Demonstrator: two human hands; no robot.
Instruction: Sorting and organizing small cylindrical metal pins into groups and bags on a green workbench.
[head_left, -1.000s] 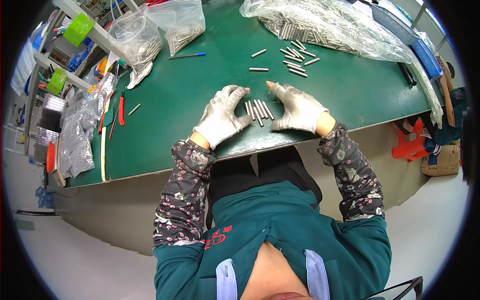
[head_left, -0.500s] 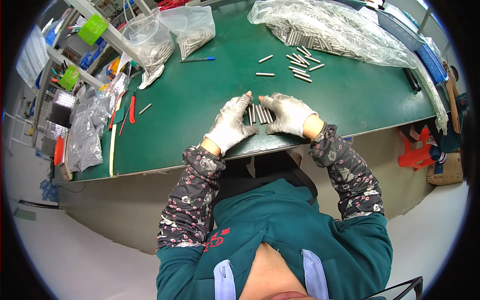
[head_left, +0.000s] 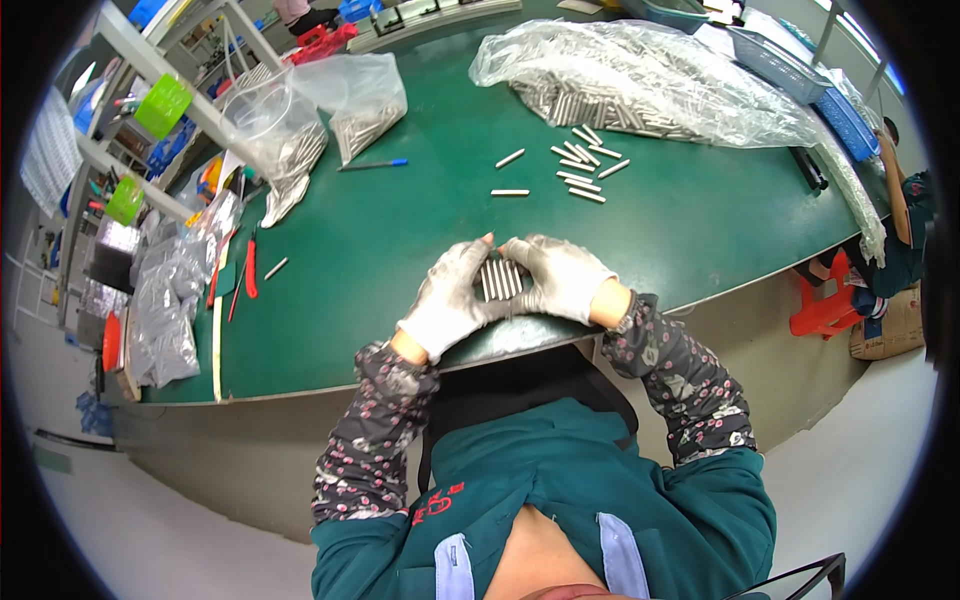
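Several short metal rods [head_left: 499, 279] lie side by side on the green table [head_left: 400, 240] near its front edge. My left hand [head_left: 450, 296] in a white glove cups them from the left. My right hand [head_left: 560, 279], also gloved, presses against them from the right. The fingertips of both hands meet above the bundle, so the rods are squeezed between my palms. More loose rods [head_left: 580, 170] lie scattered farther back on the table.
A large clear plastic bag of rods [head_left: 640, 90] covers the far right. Two smaller bags [head_left: 300, 130] stand at the far left, with a blue pen [head_left: 372, 165] nearby. Red-handled tools [head_left: 250, 270] and grey packets [head_left: 165, 310] lie at the left edge. Another person sits at the right.
Both hands have closed in toward each other, gathering the rods into a tight bundle between them. Earlier the hands lay flatter and wider apart.
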